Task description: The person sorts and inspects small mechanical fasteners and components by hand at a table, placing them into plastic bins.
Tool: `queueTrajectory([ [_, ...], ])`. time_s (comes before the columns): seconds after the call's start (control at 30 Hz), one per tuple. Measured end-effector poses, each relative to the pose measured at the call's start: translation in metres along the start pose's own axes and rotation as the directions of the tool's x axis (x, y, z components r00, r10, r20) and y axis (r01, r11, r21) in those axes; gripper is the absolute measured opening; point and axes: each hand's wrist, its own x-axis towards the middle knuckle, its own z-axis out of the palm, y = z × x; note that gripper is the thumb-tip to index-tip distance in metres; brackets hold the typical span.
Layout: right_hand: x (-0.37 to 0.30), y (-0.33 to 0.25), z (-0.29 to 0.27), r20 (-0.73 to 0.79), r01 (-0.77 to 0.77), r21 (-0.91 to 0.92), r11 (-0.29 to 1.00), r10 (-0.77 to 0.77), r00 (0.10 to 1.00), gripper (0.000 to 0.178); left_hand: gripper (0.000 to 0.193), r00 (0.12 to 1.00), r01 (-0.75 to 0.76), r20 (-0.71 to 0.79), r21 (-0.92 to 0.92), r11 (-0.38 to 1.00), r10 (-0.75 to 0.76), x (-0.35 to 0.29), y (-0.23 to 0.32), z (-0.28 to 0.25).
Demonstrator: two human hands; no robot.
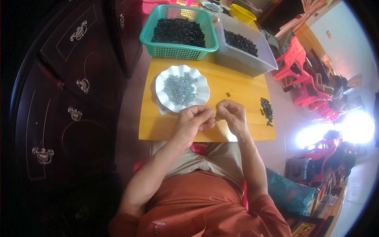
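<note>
Above the near edge of a yellow wooden table (150,126), my left hand (194,120) and my right hand (232,115) meet with thumbs and fingers pinched. Whatever sits between the fingertips is too small to make out. Just beyond my left hand is a white wavy-rimmed plate (202,90) heaped with small clear pieces (178,89). Right of my right hand lies a loose pile of small black tube-like parts (267,112). One tiny dark piece (228,94) rests alone on the wood beyond my right hand.
At the far left of the table stands a green plastic basket (179,52) of black parts. Beside it is a translucent bin (244,65) with more. A yellow bowl (242,14) is farther back. Dark cabinets (63,91) line the left; pink plastic chairs (294,59) stand right.
</note>
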Motion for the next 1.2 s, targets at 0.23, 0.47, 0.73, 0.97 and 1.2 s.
queueTrajectory([
  [0.23,-0.004,0.002,-0.003,-0.004,0.003,0.006,1.0,-0.002,1.0,0.016,0.022,1.0,-0.01,0.024,0.045,0.999,0.009,0.0,0.0,0.002],
  [0.47,-0.008,0.005,-0.006,-0.002,-0.009,-0.008,1.0,0.009,1.0,0.014,0.02,0.998,-0.04,0.045,0.1,0.994,0.036,0.0,0.0,0.002],
  [0.73,-0.011,-0.002,-0.003,-0.035,-0.025,0.05,0.998,0.026,0.999,0.017,0.021,0.998,-0.049,0.05,0.095,0.994,0.044,-0.001,0.001,0.004],
  [0.97,-0.014,-0.002,-0.005,-0.05,-0.029,0.05,0.998,0.031,0.998,0.02,0.021,0.999,-0.04,0.037,0.068,0.997,0.038,-0.002,0.002,0.005],
  [1.2,-0.016,-0.002,-0.006,-0.059,-0.033,0.074,0.997,0.037,0.998,0.021,0.021,0.998,-0.029,0.057,0.045,0.999,0.026,-0.001,-0.001,0.003],
])
